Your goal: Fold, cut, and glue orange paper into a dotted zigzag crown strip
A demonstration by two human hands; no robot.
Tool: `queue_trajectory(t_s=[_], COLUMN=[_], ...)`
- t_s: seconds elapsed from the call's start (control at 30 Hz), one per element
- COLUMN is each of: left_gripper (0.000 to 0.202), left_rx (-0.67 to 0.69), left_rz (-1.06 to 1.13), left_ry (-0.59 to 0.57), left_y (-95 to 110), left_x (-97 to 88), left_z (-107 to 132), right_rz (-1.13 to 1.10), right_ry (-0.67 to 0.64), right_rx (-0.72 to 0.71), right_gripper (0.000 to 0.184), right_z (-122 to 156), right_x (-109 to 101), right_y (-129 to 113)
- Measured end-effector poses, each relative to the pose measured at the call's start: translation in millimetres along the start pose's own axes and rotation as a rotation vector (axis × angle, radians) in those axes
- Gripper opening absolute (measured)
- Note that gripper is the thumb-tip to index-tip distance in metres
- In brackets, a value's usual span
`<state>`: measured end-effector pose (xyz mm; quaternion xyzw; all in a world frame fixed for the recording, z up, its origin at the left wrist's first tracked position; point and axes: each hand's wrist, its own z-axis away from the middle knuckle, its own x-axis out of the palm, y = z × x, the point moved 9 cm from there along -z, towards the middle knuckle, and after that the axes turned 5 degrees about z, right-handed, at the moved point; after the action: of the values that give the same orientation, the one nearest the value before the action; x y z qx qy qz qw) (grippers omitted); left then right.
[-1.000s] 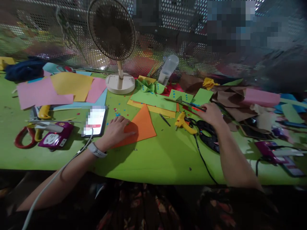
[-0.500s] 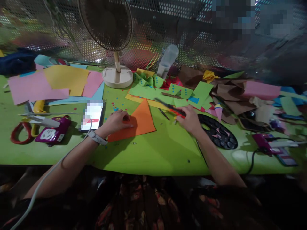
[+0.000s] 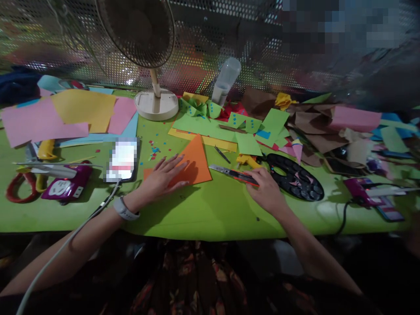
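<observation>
My left hand (image 3: pixel 162 177) lies flat with fingers spread on an orange paper triangle (image 3: pixel 193 162) on the green table (image 3: pixel 213 210). My right hand (image 3: pixel 267 186) is closed around the handle of a red and black utility knife (image 3: pixel 231 173), whose metal blade points left toward the orange paper's right edge. A white watch is on my left wrist (image 3: pixel 126 209).
A phone (image 3: pixel 122 159) with a white cable lies left of the orange paper. A fan (image 3: pixel 149 65), a plastic bottle (image 3: pixel 225 81), loose coloured paper sheets, a yellow glue gun (image 3: pixel 247 162), a black palette (image 3: pixel 295 177), scissors (image 3: pixel 19 183) and purple devices (image 3: pixel 65 186) crowd the table.
My right hand picked the knife up at the back right and brought it down and left next to the orange paper. My left hand's fingers spread flat.
</observation>
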<state>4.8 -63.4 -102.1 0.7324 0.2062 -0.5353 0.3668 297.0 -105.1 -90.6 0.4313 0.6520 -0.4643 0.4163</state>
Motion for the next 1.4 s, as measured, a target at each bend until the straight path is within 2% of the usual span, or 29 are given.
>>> queue_trajectory(t_s=[0.17,0.47,0.7,0.9,1.3,1.4], left_gripper=[0.070,0.069,0.072,0.072,0.077,0.079], left_rx=[0.117,0.133,0.137,0.170,0.156,0.152], left_rz=[-0.083,-0.134,-0.090,-0.085,-0.037,-0.041], left_ry=[-0.034,-0.081,-0.088,-0.076,-0.141,-0.154], left_y=[17.1,23.5,25.2,26.9,28.9,28.5], left_x=[15.0,20.7,22.5,23.5,26.6,28.0], left_z=[9.5,10.9,11.7,12.1,12.2,12.1], right_rz=[-0.042,-0.049,-0.065,-0.065,-0.032,-0.025], right_ry=[-0.029,-0.016,0.019,-0.035,-0.188,-0.179], right_rx=[-0.002,0.002,-0.001,0.007,-0.150,-0.208], right_gripper=[0.037,0.037,0.038,0.037,0.041,0.036], right_z=[8.0,9.7,8.4,11.6,-3.7,-11.0], right_x=[6.7,7.6,2.8,8.5,28.3,31.1], right_y=[-0.1,1.7,5.8,6.2,-9.6,-12.5])
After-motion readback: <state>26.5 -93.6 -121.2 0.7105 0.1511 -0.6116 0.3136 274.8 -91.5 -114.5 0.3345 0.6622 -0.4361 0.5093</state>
